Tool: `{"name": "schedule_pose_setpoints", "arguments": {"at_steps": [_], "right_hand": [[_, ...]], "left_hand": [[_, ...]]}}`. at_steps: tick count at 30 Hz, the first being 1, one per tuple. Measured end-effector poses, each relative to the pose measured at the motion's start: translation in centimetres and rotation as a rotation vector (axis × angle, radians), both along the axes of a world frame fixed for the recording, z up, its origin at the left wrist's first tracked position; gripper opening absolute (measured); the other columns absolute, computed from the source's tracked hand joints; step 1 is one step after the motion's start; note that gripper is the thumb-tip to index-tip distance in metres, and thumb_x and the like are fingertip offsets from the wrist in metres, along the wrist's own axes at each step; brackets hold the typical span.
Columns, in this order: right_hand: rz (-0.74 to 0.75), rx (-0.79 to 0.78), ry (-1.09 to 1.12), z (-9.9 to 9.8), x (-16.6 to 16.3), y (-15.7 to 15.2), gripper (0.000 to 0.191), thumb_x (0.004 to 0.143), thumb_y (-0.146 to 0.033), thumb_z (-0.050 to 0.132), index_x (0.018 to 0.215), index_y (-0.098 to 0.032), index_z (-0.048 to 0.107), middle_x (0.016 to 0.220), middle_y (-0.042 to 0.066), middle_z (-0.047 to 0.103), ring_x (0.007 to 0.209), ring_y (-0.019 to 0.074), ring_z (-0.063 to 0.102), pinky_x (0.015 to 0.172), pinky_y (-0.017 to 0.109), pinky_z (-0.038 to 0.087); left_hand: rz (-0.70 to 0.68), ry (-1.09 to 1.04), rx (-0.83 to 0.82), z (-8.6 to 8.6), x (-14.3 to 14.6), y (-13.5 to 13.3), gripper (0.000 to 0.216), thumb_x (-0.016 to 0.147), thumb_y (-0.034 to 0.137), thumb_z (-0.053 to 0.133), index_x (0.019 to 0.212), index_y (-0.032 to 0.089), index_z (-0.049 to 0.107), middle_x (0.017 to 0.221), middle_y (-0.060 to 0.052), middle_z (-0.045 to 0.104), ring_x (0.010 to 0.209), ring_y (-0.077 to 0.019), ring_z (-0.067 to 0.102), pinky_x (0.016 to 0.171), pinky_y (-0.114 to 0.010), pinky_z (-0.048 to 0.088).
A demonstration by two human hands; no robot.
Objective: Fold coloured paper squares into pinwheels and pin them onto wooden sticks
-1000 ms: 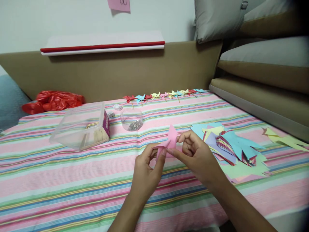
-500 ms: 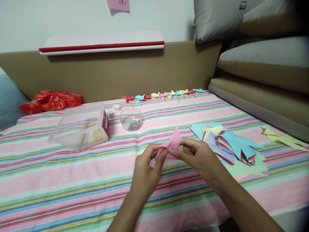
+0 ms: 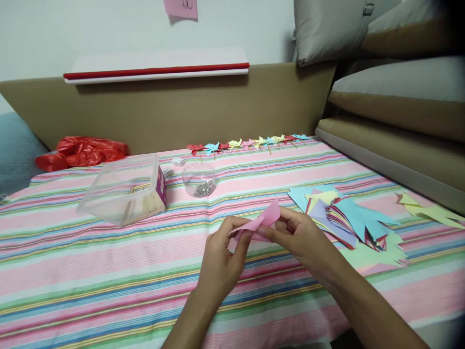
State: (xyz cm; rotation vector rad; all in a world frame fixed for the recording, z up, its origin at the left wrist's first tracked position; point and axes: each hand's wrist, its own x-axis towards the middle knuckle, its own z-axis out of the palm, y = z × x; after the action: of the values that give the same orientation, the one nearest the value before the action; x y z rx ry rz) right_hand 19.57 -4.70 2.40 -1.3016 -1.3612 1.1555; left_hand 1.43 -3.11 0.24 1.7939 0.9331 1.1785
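Both of my hands hold one piece of pink paper (image 3: 262, 220) a little above the striped cloth (image 3: 109, 261). My left hand (image 3: 221, 259) pinches its near left part between thumb and fingers. My right hand (image 3: 301, 237) grips the right side, and a pointed pink flap sticks up between the two hands. A stack of cut coloured papers (image 3: 348, 218) lies just right of my right hand.
A clear plastic box (image 3: 123, 189) with wooden sticks lies tipped at the left. Beside it stands a clear cup of metal pins (image 3: 199, 180). A row of small paper pinwheels (image 3: 247, 143) lines the far edge. A red plastic bag (image 3: 82, 151) sits far left; yellow paper scraps (image 3: 428, 209) far right.
The upright pink flap has been bent down and to the right, lying flatter between my hands. Both hands stayed in nearly the same place.
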Motion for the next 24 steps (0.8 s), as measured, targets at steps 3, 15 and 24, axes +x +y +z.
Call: {"name": "schedule_pose_setpoints", "arguments": {"at_steps": [3, 15, 24], "right_hand": [[0.015, 0.007, 0.031, -0.18, -0.03, 0.06, 0.033, 0.083, -0.049, 0.073, 0.077, -0.022, 0.055, 0.062, -0.009, 0.024, 0.057, 0.0103, 0.020, 0.053, 0.027, 0.019], [0.021, 0.022, 0.061, -0.67, -0.19, 0.22, 0.035, 0.084, -0.051, 0.074, 0.077, -0.021, 0.056, 0.061, -0.009, 0.021, 0.057, 0.0101, 0.018, 0.053, 0.029, 0.013], [0.014, 0.026, 0.078, -0.71, -0.21, 0.28, 0.029, 0.082, -0.043, 0.078, 0.078, -0.021, 0.059, 0.058, -0.010, 0.023, 0.055, 0.0092, 0.020, 0.052, 0.028, 0.014]], "left_hand": [[0.001, 0.004, 0.009, -0.04, 0.00, -0.01, 0.016, 0.101, 0.030, 0.054, 0.106, 0.021, 0.067, 0.095, -0.005, 0.070, 0.089, -0.0185, 0.067, 0.075, -0.026, 0.053], [0.008, 0.008, 0.043, -0.32, -0.04, -0.01, 0.013, 0.102, 0.029, 0.054, 0.107, 0.022, 0.064, 0.094, -0.005, 0.070, 0.088, -0.0179, 0.068, 0.075, -0.027, 0.050], [-0.022, -0.008, 0.036, -0.35, -0.10, 0.08, 0.018, 0.102, 0.027, 0.053, 0.113, 0.025, 0.068, 0.098, -0.004, 0.070, 0.091, -0.0167, 0.066, 0.077, -0.026, 0.049]]}}
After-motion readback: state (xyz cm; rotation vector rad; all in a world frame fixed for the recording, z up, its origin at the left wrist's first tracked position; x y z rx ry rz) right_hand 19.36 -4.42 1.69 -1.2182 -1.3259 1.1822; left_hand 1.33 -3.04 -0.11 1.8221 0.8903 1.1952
